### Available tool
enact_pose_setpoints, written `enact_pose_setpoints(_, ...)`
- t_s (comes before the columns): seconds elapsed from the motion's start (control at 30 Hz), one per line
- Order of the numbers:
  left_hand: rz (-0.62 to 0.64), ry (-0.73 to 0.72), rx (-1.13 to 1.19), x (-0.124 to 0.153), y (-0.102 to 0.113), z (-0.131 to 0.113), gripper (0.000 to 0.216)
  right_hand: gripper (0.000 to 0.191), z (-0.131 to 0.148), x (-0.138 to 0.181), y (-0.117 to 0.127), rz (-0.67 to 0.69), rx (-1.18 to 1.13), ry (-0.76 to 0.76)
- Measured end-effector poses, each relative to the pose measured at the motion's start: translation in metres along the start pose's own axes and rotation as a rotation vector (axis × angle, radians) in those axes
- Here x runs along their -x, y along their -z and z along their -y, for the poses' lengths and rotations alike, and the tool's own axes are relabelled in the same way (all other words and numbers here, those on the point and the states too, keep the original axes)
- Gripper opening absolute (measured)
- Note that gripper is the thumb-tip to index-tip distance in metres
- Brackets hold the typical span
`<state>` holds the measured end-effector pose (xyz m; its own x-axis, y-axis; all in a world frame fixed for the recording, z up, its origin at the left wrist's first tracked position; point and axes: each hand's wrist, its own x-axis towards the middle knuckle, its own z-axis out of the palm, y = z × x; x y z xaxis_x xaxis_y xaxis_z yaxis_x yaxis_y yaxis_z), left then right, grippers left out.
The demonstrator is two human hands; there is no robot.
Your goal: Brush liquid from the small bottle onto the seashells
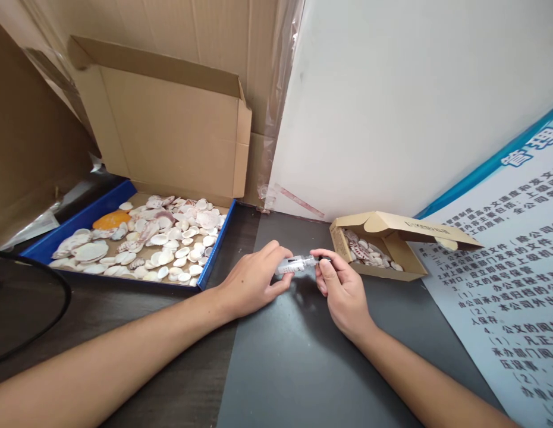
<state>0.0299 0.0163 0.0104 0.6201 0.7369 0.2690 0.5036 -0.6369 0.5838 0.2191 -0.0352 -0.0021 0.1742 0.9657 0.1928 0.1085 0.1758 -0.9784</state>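
My left hand (252, 279) and my right hand (341, 285) meet over a grey mat (303, 356). Together they hold a small clear tube (297, 264) with a label, lying sideways. The left hand's fingers curl round the tube's left end. The right hand pinches its dark tip at the right end. Just right of the hands stands a small open cardboard box (383, 261) with several patterned shells inside. At the left, a blue-rimmed tray (216, 249) holds several white shells and one orange shell (110, 220).
A large open carton (169, 125) stands behind the tray. A white board (414, 101) leans at the back. A printed sheet (508, 279) lies at the right. A black cable (44, 324) loops at the left edge.
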Motion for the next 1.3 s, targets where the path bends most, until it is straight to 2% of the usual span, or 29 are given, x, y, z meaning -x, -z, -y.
enact_pose_setpoints(0.47, -0.021, -0.025, 0.017, 0.0018, -0.0027, 0.0019, 0.017, 0.048, 0.005, 0.0006, -0.0011, 0.02, 0.056, -0.014)
enact_pose_setpoints(0.83, -0.011, 0.006, 0.046, 0.0008, -0.0012, 0.0025, 0.011, 0.043, 0.0, -0.0001, -0.0008, 0.024, 0.014, -0.018)
enact_pose_setpoints(1.3, -0.018, 0.043, 0.056, 0.0001, -0.0003, 0.001, 0.014, 0.036, -0.0031, 0.001, 0.0029, 0.04, 0.092, 0.017)
